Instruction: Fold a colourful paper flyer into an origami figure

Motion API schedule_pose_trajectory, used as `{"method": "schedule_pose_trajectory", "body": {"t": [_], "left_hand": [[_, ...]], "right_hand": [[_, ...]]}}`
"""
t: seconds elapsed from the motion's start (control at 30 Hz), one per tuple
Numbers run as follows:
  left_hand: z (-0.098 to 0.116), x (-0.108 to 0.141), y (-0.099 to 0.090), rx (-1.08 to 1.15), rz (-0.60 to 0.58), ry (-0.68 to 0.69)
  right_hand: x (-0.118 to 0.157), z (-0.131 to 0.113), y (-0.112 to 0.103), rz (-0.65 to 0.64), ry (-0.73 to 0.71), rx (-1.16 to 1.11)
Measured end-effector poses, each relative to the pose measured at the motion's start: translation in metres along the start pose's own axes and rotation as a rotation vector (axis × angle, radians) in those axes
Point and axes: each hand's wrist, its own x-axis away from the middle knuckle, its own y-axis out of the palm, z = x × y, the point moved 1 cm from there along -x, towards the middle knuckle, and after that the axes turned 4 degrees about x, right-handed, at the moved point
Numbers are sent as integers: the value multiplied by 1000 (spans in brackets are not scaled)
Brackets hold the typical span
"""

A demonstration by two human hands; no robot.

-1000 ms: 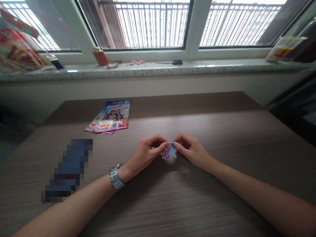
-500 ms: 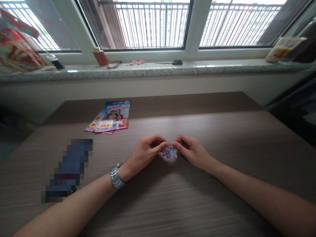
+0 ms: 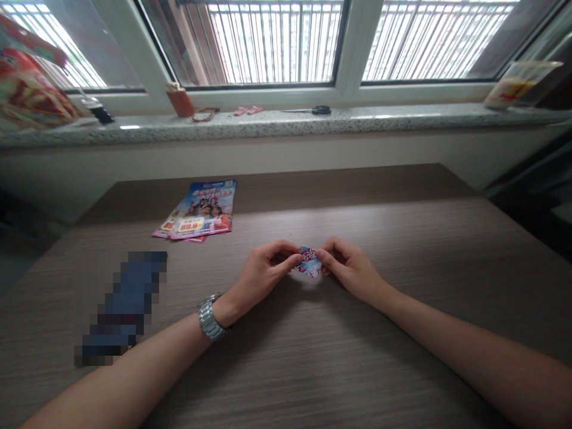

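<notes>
A small piece of folded printed paper [image 3: 309, 266], red, white and light blue, is held between my two hands near the middle of the table. My left hand [image 3: 276, 262], with a metal watch [image 3: 211, 317] on its wrist, pinches the paper's left edge between thumb and fingers. On the other side, my right hand [image 3: 346, 262] grips the right edge with thumb and forefinger. Fingertips cover parts of both edges. The paper looks slightly raised, with a shadow on the wood beneath it.
Several colourful flyers [image 3: 206, 208] overlap at the back left of the wooden table [image 3: 357, 369]. A dark blurred-out object [image 3: 127, 304] lies beside my left forearm. On the stone windowsill [image 3: 277, 126] are scissors [image 3: 319, 110], a reddish-brown bottle [image 3: 180, 100] and a plastic cup [image 3: 518, 86].
My hands have risen slightly with the paper, and the right fingers have shifted along its edge. More of the paper's upper part now shows between the hands.
</notes>
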Motion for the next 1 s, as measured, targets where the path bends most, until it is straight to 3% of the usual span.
{"method": "schedule_pose_trajectory", "body": {"t": [0.4,0.73,1.0], "left_hand": [[-2,0,-1,-10,-35,27],[1,0,-3,-58,-68,-14],[1,-1,-4,-112,-101,-3]], "right_hand": [[1,0,1,-66,-20,47],[-1,5,-2,40,26,8],[-2,7,-1,35,27,-60]]}}
